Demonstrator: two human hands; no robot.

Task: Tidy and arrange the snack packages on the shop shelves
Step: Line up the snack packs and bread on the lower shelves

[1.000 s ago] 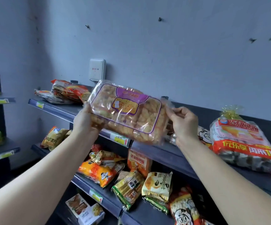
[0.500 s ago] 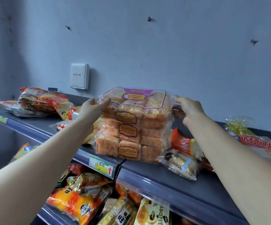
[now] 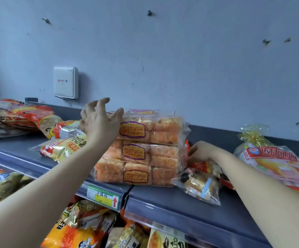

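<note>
Three clear packs of orange-brown pastry with purple labels form a stack [image 3: 145, 153] on the top shelf [image 3: 181, 204]. My left hand [image 3: 100, 122] is at the stack's upper left corner, fingers spread, with the thumb against the top pack. My right hand [image 3: 202, 151] is low at the stack's right side. Its bent fingers rest on a red-orange packet [image 3: 198, 164] lying there. The fingertips are partly hidden behind the stack, so any grip is unclear. A small clear bread packet [image 3: 198, 185] lies in front of that packet.
A large red-and-white bag with a gold tie [image 3: 274, 161] lies at the right. Yellow-red packets [image 3: 62, 147] and a loose pile [image 3: 11, 115] lie at the left. A white box [image 3: 65, 82] hangs on the wall. Several snack bags [image 3: 77, 230] fill the lower shelf.
The pack I carried now lies on top of the stack. My left hand has let go and spread its fingers. My right hand has dropped to the red-orange packet at the stack's right.
</note>
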